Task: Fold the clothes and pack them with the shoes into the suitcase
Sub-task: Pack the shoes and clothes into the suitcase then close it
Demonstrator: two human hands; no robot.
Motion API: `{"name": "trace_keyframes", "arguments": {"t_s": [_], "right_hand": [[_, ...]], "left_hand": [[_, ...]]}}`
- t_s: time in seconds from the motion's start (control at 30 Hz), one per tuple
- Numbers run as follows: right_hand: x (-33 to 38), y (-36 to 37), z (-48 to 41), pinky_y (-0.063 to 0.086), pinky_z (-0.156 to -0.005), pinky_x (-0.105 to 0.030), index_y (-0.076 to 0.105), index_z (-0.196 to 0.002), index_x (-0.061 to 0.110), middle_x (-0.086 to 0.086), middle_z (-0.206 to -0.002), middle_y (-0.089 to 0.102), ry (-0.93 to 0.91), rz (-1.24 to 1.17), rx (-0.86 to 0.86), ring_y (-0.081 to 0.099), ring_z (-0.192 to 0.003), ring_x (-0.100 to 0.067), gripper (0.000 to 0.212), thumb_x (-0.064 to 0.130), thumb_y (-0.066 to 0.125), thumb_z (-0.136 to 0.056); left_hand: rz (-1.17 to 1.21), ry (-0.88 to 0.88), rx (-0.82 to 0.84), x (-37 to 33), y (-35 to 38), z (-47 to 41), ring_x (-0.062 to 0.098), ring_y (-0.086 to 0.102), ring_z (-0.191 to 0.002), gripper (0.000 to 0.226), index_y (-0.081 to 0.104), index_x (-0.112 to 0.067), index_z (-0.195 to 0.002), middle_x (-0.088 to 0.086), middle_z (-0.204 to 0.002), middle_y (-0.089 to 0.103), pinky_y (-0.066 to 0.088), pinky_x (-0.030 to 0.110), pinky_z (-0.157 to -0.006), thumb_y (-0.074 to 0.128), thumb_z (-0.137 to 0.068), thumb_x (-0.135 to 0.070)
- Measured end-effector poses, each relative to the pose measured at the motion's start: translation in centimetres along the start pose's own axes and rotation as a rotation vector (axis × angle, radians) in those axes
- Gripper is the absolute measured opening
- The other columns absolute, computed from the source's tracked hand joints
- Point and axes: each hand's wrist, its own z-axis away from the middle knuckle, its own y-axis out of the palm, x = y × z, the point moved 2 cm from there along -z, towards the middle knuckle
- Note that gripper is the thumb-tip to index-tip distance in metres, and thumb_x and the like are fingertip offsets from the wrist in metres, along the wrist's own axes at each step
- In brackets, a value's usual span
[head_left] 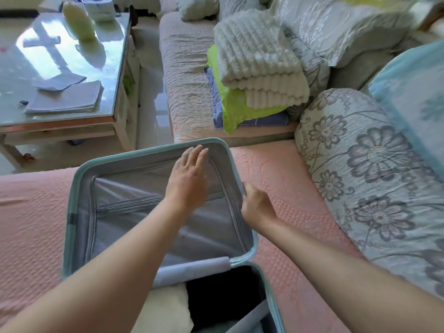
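suitcase (153, 212) lies open on pink sofa (288, 188) | left hand (189, 174) flat over grey lid lining, fingers spread, holding nothing | right hand (257, 207) grip clamped on lid's right rim | folded clothes (259, 68) stacked on the sofa beyond | dark and cream clothing in near half

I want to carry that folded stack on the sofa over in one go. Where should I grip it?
Slide both hands under the blue bottom layer from its open front edge, facing the suitcase. The stack of folded clothes is loose and its cream top layer is bulky, so lifting from above would likely spill it.
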Motion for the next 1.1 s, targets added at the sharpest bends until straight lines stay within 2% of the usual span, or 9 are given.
{"name": "trace_keyframes", "arguments": {"t_s": [0.17,0.3,0.43,0.63,0.73,0.8,0.9,1.0,1.1], "right_hand": [[0.7,-3.0,4.8,0.052,-0.074,-0.037,0.057,-0.132,0.011,-0.017,-0.106,0.072,-0.165,-0.115,-0.091,0.067,-0.093,-0.038,0.039,0.004,0.046,-0.095],[0.1,-4.3,7.4,0.053,-0.075,-0.041,0.057,-0.129,0.013,-0.012,-0.106,0.072,-0.204,-0.161,-0.054,0.067,-0.094,-0.036,0.035,0.013,0.046,-0.096],[0.4,-5.4,9.4,0.052,-0.086,-0.041,0.053,-0.126,0.019,-0.006,-0.119,0.063,-0.167,-0.204,0.032,0.064,-0.108,-0.03,0.036,0.015,0.053,-0.09],[8.0,-12.5,7.2,0.041,-0.105,-0.037,0.019,-0.152,0.031,0.002,-0.15,0.027,-0.245,-0.192,-0.004,0.039,-0.133,-0.018,0.091,0.026,0.071,-0.078],[11.4,-14.9,6.3,0.033,-0.112,-0.027,0.01,-0.16,0.031,-0.003,-0.161,0.026,-0.249,-0.042,0.27,0.035,-0.142,-0.018,0.105,0.026,0.072,-0.075],[12.9,-15.5,7.4,0.029,-0.115,-0.026,0.009,-0.161,0.026,-0.006,-0.161,0.027,-0.281,0.105,0.418,0.034,-0.144,-0.021,0.105,0.023,0.07,-0.075],[14.4,-16.1,9.9,0.034,-0.115,-0.032,0.011,-0.16,0.023,-0.005,-0.158,0.027,-0.352,0.138,0.401,0.039,-0.139,-0.026,0.103,0.016,0.067,-0.074],[14.9,-16.2,12.8,0.038,-0.113,-0.036,0.017,-0.157,0.024,-0.002,-0.154,0.03,-0.448,0.037,0.369,0.044,-0.134,-0.025,0.101,0.012,0.069,-0.072],[14.0,-16.4,15.3,0.037,-0.115,-0.039,0.026,-0.153,0.02,-0.003,-0.15,0.035,-0.587,-0.048,0.338,0.04,-0.137,-0.023,0.101,0.012,0.073,-0.064]], "left_hand": [[-0.096,0.0,-0.061,-3.1,-4.5,-2.3,0.026,0.012,-0.152,0.083,0.016,-0.013,-0.157,0.008,-0.164,0.017,0.001,0.04,-0.124,0.055,-0.083,-0.012],[-0.137,0.045,-0.055,-4.4,-7.4,-2.2,0.033,0.051,-0.118,0.061,0.054,-0.02,-0.133,0.007,-0.13,0.056,0.038,0.044,-0.099,0.064,-0.073,-0.013],[-0.031,0.088,-0.014,-5.4,-9.8,-0.4,0.031,0.055,-0.113,0.047,0.068,-0.02,-0.119,0.006,-0.115,0.063,0.05,0.042,-0.082,0.06,-0.077,0.0],[-0.001,0.158,-0.078,-7.5,-13.2,3.5,0.029,0.06,-0.105,0.051,0.074,-0.02,-0.111,0.003,-0.101,0.067,0.056,0.039,-0.07,0.064,-0.069,0.007],[-0.005,0.217,-0.106,-7.9,-15.5,6.4,0.032,0.065,-0.09,0.048,0.075,-0.016,-0.102,0.003,-0.091,0.068,0.058,0.04,-0.062,0.068,-0.061,0.007],[0.019,0.199,-0.078,-8.3,-17.3,8.4,0.032,0.064,-0.093,0.045,0.073,-0.017,-0.1,0.003,-0.096,0.068,0.057,0.039,-0.068,0.065,-0.062,0.006],[0.101,0.129,-0.032,-9.2,-20.4,10.5,0.027,0.058,-0.108,0.051,0.064,-0.019,-0.113,0.001,-0.112,0.063,0.052,0.036,-0.083,0.067,-0.066,0.001],[-0.073,0.022,0.211,-8.9,-22.1,11.9,0.023,0.024,-0.146,0.102,0.021,-0.021,-0.154,0.002,-0.158,0.026,0.024,0.036,-0.119,0.077,-0.069,-0.027],[-0.223,-0.055,0.46,-8.1,-22.7,13.6,0.019,0.0,-0.152,0.13,-0.007,-0.02,-0.158,0.001,-0.166,-0.002,-0.001,0.039,-0.124,0.08,-0.064,-0.046]]}}
